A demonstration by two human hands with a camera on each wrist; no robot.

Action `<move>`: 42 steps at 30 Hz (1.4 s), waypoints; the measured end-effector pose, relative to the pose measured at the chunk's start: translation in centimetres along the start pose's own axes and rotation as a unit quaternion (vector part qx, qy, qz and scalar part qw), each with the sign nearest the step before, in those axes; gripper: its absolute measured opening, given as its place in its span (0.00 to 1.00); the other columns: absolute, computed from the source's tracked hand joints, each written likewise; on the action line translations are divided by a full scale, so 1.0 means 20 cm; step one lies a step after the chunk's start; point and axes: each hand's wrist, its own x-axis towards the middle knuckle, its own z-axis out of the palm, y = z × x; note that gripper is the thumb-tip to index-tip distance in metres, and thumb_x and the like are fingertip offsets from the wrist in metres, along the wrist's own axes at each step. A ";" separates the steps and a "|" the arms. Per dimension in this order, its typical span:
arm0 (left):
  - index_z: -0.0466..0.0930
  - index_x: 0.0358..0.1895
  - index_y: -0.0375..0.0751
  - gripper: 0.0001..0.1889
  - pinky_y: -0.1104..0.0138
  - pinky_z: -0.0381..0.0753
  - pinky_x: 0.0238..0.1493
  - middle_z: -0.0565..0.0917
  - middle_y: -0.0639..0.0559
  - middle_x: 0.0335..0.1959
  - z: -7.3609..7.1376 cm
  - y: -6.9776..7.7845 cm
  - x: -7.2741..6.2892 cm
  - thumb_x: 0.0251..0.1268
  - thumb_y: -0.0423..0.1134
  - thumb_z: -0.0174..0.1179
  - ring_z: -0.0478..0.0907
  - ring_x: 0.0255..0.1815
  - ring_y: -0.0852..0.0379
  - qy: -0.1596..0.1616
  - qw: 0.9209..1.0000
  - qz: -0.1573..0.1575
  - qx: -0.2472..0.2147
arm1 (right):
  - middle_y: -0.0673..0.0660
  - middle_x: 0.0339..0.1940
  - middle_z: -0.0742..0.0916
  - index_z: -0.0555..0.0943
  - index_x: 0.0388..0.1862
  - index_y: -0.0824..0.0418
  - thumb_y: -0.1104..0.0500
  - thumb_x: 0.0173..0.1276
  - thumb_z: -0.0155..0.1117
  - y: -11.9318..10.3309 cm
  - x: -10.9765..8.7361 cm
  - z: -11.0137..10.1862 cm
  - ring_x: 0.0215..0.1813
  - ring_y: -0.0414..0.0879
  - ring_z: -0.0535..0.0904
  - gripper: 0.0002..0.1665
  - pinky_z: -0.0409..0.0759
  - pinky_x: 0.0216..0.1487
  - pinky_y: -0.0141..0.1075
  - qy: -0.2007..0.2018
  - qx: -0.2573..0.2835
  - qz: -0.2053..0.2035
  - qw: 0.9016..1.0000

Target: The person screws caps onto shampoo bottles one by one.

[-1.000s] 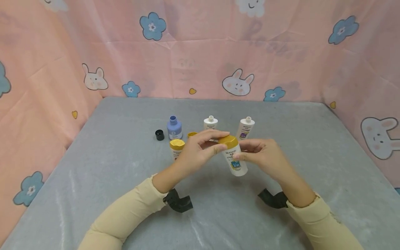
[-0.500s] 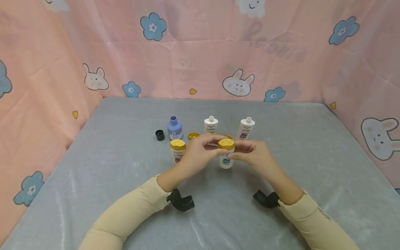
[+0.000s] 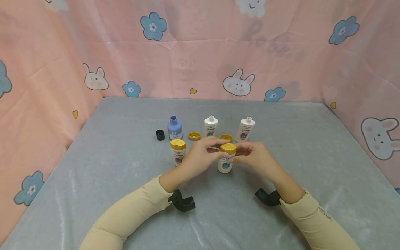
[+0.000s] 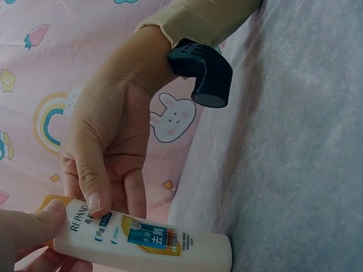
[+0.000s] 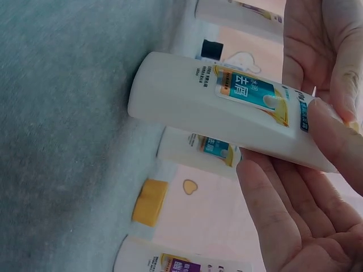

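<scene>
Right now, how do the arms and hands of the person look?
A long, cream cloth left sleeve and matching right sleeve cover the arms; the right one has a small, unreadable dark marking near its cuff. At the wrists sit a black, elbow-shaped left piece and a matching right piece with small holes. The left hand and right hand are bare.

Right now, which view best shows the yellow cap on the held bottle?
The head view: the yellow cap shows nearly its whole top. In the left wrist view, a thumb covers part of it; in the right wrist view, only a sliver shows.
</scene>
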 end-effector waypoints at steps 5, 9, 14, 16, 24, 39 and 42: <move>0.82 0.59 0.38 0.20 0.75 0.83 0.53 0.83 0.46 0.57 0.00 0.01 0.00 0.63 0.34 0.68 0.83 0.55 0.50 -0.003 1.000 -0.002 0.003 | 0.65 0.52 0.88 0.82 0.55 0.70 0.58 0.62 0.74 -0.01 0.00 0.00 0.55 0.55 0.86 0.25 0.87 0.51 0.39 -0.002 -0.002 -0.004 1.000; 0.82 0.58 0.39 0.20 0.75 0.83 0.52 0.83 0.46 0.57 0.00 0.02 0.00 0.63 0.33 0.68 0.83 0.55 0.50 -0.009 1.000 -0.003 0.006 | 0.65 0.52 0.88 0.83 0.55 0.69 0.58 0.62 0.74 -0.01 0.00 -0.01 0.55 0.56 0.86 0.25 0.87 0.51 0.41 -0.011 -0.012 -0.013 1.000; 0.82 0.58 0.39 0.19 0.75 0.83 0.52 0.84 0.47 0.56 0.00 0.03 0.00 0.63 0.32 0.67 0.82 0.54 0.52 -0.019 1.000 0.001 0.014 | 0.65 0.51 0.88 0.82 0.55 0.70 0.58 0.63 0.73 0.00 0.00 -0.03 0.54 0.56 0.86 0.24 0.87 0.50 0.41 -0.029 -0.028 -0.024 0.999; 0.82 0.58 0.39 0.19 0.75 0.83 0.53 0.84 0.47 0.56 0.00 0.03 -0.01 0.63 0.33 0.67 0.82 0.54 0.52 -0.023 1.000 0.004 0.019 | 0.64 0.51 0.88 0.82 0.56 0.69 0.58 0.63 0.73 0.00 -0.01 -0.05 0.54 0.54 0.87 0.24 0.87 0.50 0.39 -0.038 -0.024 -0.026 0.999; 0.82 0.57 0.39 0.18 0.72 0.83 0.56 0.84 0.48 0.56 -0.06 0.14 -0.03 0.64 0.35 0.67 0.83 0.55 0.52 -0.011 1.000 0.010 0.020 | 0.55 0.57 0.88 0.81 0.60 0.60 0.52 0.65 0.72 -0.06 -0.09 -0.16 0.55 0.37 0.85 0.27 0.83 0.53 0.27 -0.010 0.016 -0.035 0.999; 0.81 0.59 0.42 0.19 0.70 0.84 0.55 0.86 0.48 0.54 -0.52 0.16 -0.10 0.65 0.37 0.67 0.85 0.53 0.54 0.171 0.985 -0.015 0.022 | 0.46 0.57 0.88 0.83 0.58 0.51 0.50 0.63 0.74 -0.48 0.02 0.01 0.61 0.40 0.82 0.24 0.80 0.63 0.35 0.076 0.150 -0.052 0.984; 0.80 0.61 0.42 0.21 0.67 0.83 0.58 0.85 0.48 0.57 -0.59 0.11 -0.10 0.65 0.38 0.67 0.84 0.56 0.54 0.195 0.980 -0.024 0.034 | 0.49 0.58 0.87 0.82 0.59 0.53 0.54 0.63 0.74 -0.53 0.10 0.09 0.60 0.41 0.83 0.25 0.81 0.64 0.38 0.066 0.164 -0.053 0.983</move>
